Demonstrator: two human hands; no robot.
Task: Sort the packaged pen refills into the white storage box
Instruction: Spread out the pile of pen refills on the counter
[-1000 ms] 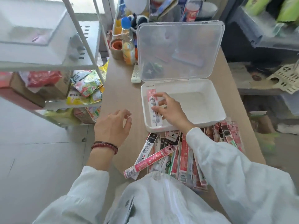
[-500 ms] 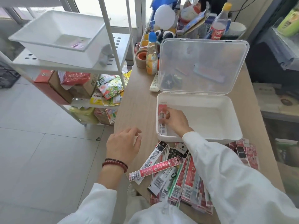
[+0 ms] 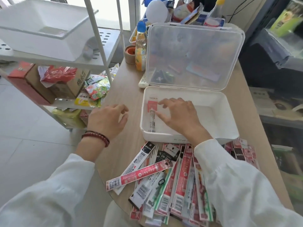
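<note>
has spread the right hand (image 3: 178, 115) flat since the earlier frame, thumb just touching the pen refill (image 3: 152, 115) laid along the white storage box's (image 3: 157, 138) left wall at frame centre, likely saving room; keeps the left hand (image 3: 106, 122) relaxed and empty at mid-left.

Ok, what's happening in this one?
A person is sorting packaged pen refills into a white storage box on a wooden table. The right grip is inside the box, fingers spread, with thumb and forefinger at a red-topped refill pack lying along the left wall, the only pack visible in there. The left grip hovers loosely curled at the table's edge, holding nothing. The pile of refill packs waits in front of the box. The clear lid stands open.
</note>
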